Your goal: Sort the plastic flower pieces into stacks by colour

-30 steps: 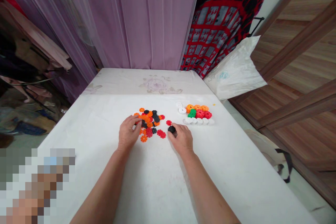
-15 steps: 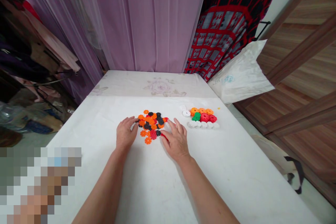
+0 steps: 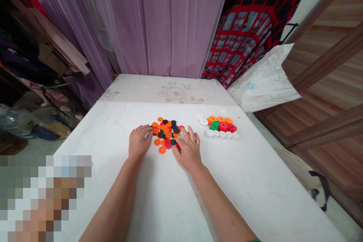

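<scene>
Our left hand point(image 3: 139, 141) curls at the left edge of the pile of discs point(image 3: 163, 129); we can't tell whether it pinches one. Our right hand point(image 3: 188, 148), holding a black piece a second ago, now spreads over the pile's right edge, so both flank it. That hand partly hides red discs point(image 3: 177, 145), and we can't make out the black piece. Stacked discs point(image 3: 223, 126) sit right of the pile on the counter point(image 3: 170, 193).

Room in a home, so indicated by: purple curtain point(image 3: 161, 22), hung behind; clothes point(image 3: 61, 41), hung at left; tabletop point(image 3: 170, 196), partly covered in flowered cloth point(image 3: 174, 92); wooden panels point(image 3: 337, 49), set at right.
</scene>
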Action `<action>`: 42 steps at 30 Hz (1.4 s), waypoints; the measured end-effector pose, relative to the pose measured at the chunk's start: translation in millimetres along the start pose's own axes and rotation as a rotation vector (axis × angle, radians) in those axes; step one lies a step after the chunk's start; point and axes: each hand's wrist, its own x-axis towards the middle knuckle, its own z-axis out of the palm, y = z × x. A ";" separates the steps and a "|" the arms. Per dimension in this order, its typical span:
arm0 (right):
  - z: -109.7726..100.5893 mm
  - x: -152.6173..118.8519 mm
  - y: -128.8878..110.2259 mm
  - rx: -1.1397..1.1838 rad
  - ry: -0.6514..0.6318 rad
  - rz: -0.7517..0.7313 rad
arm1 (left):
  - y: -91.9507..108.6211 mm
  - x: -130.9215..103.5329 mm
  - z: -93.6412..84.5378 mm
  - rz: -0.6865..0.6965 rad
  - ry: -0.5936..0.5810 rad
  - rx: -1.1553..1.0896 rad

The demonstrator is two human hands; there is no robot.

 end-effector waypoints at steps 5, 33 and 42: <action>1.0 5.1 -4.2 0.036 -0.045 0.036 | 3.3 0.8 -3.6 -0.028 -0.039 0.017; 3.1 -10.4 55.4 0.039 0.504 0.126 | 6.3 -0.3 -5.5 -0.035 -0.066 0.025; -2.5 -17.8 58.2 -0.012 0.399 0.144 | 3.2 0.1 -5.2 -0.021 -0.069 0.024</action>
